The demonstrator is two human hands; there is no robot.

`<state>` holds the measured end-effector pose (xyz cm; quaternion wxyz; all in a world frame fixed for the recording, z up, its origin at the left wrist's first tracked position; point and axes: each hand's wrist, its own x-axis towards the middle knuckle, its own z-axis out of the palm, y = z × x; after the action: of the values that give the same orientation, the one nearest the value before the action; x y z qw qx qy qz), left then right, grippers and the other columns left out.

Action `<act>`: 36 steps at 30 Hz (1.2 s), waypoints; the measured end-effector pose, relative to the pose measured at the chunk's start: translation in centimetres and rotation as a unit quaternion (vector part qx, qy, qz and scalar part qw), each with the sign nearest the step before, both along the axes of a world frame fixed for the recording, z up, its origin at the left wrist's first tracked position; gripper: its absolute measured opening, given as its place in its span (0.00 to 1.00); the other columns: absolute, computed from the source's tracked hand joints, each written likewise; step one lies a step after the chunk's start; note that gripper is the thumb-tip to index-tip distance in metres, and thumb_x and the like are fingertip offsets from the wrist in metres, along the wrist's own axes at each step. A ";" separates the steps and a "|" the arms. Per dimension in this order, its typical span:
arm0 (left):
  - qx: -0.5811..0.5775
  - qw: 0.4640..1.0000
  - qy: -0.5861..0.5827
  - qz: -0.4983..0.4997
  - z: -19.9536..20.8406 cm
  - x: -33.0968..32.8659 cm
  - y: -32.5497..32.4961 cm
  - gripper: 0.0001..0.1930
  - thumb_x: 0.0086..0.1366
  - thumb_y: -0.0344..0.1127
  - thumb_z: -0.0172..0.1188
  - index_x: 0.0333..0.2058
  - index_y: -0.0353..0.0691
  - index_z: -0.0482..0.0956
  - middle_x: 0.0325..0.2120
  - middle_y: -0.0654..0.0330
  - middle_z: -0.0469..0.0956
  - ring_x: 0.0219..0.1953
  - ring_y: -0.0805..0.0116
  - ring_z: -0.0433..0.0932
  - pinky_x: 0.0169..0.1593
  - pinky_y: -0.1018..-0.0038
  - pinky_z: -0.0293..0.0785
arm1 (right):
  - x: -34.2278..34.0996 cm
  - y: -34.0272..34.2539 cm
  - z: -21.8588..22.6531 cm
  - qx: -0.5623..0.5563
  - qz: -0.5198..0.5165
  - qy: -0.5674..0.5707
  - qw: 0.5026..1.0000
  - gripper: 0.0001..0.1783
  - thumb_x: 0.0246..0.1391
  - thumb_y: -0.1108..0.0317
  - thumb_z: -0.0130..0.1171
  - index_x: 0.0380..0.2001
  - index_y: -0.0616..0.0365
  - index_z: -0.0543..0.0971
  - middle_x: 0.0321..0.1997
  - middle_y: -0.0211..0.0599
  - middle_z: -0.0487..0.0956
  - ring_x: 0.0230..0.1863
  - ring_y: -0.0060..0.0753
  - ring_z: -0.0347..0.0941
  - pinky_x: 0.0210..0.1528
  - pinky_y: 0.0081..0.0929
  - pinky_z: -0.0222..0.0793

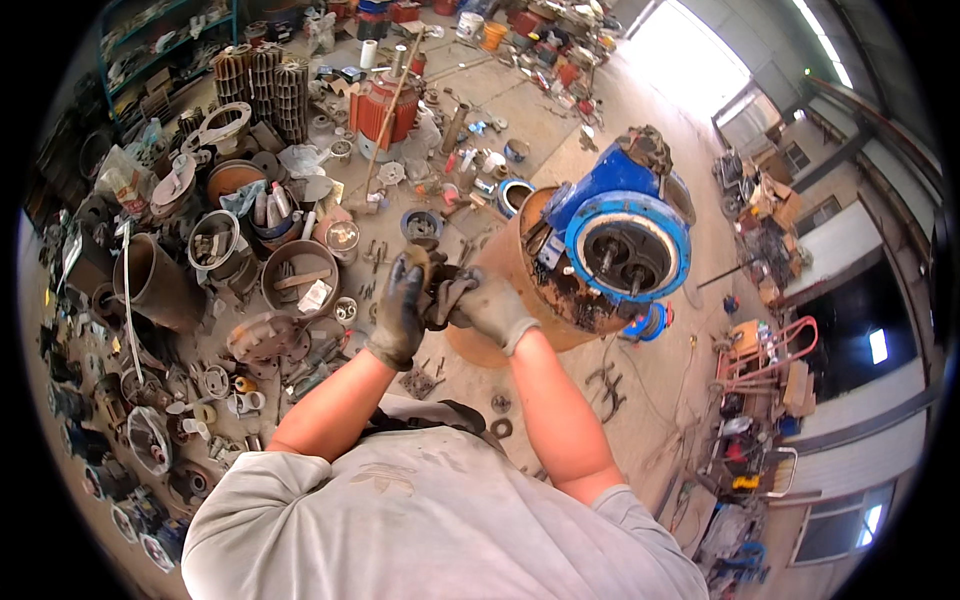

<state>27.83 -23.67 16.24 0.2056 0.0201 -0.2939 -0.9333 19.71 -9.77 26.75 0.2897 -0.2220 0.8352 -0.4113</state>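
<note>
Both of my hands wear grimy work gloves and meet in front of my chest. My left hand (400, 315) is closed around a dark, greasy metal part (418, 264) with a brownish rounded top. Pressed against its side, my right hand (492, 308) is closed on a dark crumpled piece that looks like a rag (455, 290). The fingertips partly hide both things. Just beyond the right hand, a blue pump housing (628, 215) with a round flanged opening rests on a rusty drum (510, 262). Two shaft ends show inside the opening.
A red motor (384, 112) stands at the far left of centre, a thin stick leaning on it. Tubs, a bucket (213, 243) and loose metal parts crowd the left floor. C-shaped pieces (604, 390) lie right of me. A red hand truck (765, 357) stands by the right wall.
</note>
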 end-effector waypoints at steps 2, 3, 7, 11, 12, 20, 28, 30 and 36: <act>0.030 0.993 0.065 -0.095 4.8 1.8 -1.4 0.25 0.80 0.49 0.46 0.63 0.34 0.71 0.57 0.49 0.79 0.59 0.53 0.80 0.64 0.59 0.75 | 0.0 1.7 -1.4 0.046 -0.048 0.105 0.992 0.17 0.57 0.64 0.57 0.44 0.65 0.79 0.38 0.55 0.84 0.42 0.48 0.83 0.47 0.36 0.77; 0.137 0.987 0.032 -0.082 4.3 1.4 -2.3 0.28 0.81 0.53 0.41 0.61 0.34 0.73 0.54 0.48 0.81 0.57 0.51 0.81 0.64 0.56 0.76 | 0.4 1.8 -1.2 0.070 -0.060 0.161 0.983 0.16 0.57 0.66 0.57 0.45 0.65 0.78 0.39 0.54 0.84 0.42 0.45 0.83 0.47 0.34 0.77; 0.126 0.985 0.036 -0.112 4.2 2.5 -4.8 0.25 0.82 0.46 0.39 0.62 0.33 0.72 0.56 0.48 0.80 0.58 0.53 0.80 0.63 0.55 0.79 | 2.6 2.1 -0.5 -0.143 -0.168 0.182 0.958 0.18 0.54 0.72 0.58 0.49 0.64 0.77 0.42 0.48 0.84 0.42 0.45 0.83 0.48 0.35 0.77; 0.111 0.978 0.051 -0.167 5.1 2.8 -4.7 0.25 0.82 0.44 0.38 0.61 0.29 0.73 0.57 0.47 0.80 0.60 0.54 0.79 0.66 0.57 0.75 | 5.2 0.6 2.2 -0.208 -0.072 0.307 0.926 0.23 0.49 0.75 0.64 0.52 0.60 0.78 0.46 0.47 0.84 0.48 0.43 0.83 0.52 0.36 0.78; 0.099 0.980 0.041 -0.170 5.5 2.7 -4.3 0.25 0.82 0.44 0.38 0.61 0.29 0.73 0.57 0.46 0.80 0.60 0.54 0.79 0.67 0.58 0.74 | 4.2 0.5 2.4 -0.171 0.071 0.455 0.871 0.33 0.44 0.74 0.70 0.57 0.54 0.78 0.51 0.45 0.83 0.53 0.47 0.81 0.57 0.41 0.78; -0.029 0.984 -0.017 -0.175 5.1 2.5 -4.1 0.27 0.80 0.49 0.46 0.66 0.35 0.68 0.56 0.51 0.77 0.58 0.59 0.78 0.62 0.64 0.75 | 4.7 -1.6 1.2 -0.030 0.182 0.356 0.916 0.26 0.43 0.69 0.72 0.51 0.52 0.85 0.51 0.45 0.83 0.54 0.55 0.79 0.57 0.45 0.77; -0.183 0.980 0.013 -0.078 3.3 2.8 -4.5 0.26 0.80 0.47 0.48 0.67 0.36 0.65 0.52 0.53 0.78 0.51 0.63 0.82 0.59 0.68 0.77 | 6.2 -3.5 1.3 0.011 0.007 0.074 0.997 0.17 0.54 0.68 0.66 0.47 0.61 0.85 0.42 0.47 0.87 0.42 0.42 0.85 0.49 0.37 0.78; -0.154 0.985 0.011 -0.072 2.2 2.5 -4.6 0.26 0.80 0.47 0.48 0.67 0.36 0.66 0.52 0.53 0.79 0.51 0.63 0.82 0.59 0.67 0.77 | 6.3 -3.9 0.2 -0.041 -0.012 0.039 0.998 0.17 0.55 0.69 0.67 0.47 0.63 0.84 0.38 0.42 0.88 0.40 0.35 0.84 0.48 0.32 0.78; 0.103 0.990 -0.038 -0.089 1.4 1.4 -5.0 0.27 0.80 0.50 0.47 0.66 0.36 0.68 0.54 0.52 0.79 0.54 0.59 0.82 0.60 0.62 0.79 | 6.3 -3.0 -3.6 -0.255 -0.089 -0.051 0.961 0.18 0.57 0.78 0.62 0.52 0.67 0.80 0.44 0.39 0.86 0.44 0.29 0.82 0.46 0.27 0.79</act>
<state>29.23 -28.68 17.65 0.1074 0.0508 -0.2046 -0.9716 26.00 -12.74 23.10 0.2283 -0.1916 0.7031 -0.6456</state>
